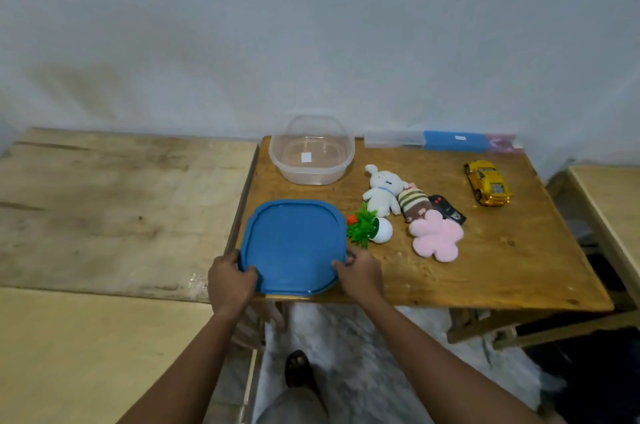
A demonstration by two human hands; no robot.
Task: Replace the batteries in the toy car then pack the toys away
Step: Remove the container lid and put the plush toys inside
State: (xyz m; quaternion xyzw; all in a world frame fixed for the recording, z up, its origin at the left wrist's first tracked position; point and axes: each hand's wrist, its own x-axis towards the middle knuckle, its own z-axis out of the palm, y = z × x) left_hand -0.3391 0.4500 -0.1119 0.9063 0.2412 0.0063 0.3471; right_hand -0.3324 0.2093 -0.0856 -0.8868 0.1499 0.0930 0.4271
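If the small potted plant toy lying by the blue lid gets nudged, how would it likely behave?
The potted plant toy already lies on its side, and its round white pot would probably roll. It looks small and plastic, so likely light. The leaves may snag against the blue lid.

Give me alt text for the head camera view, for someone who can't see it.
Both hands, left hand and right hand, grip a blue lid lying at the near edge of a wooden table. Behind it stands an open clear container; to the right lie plush toys, a small fake plant and a yellow toy car.
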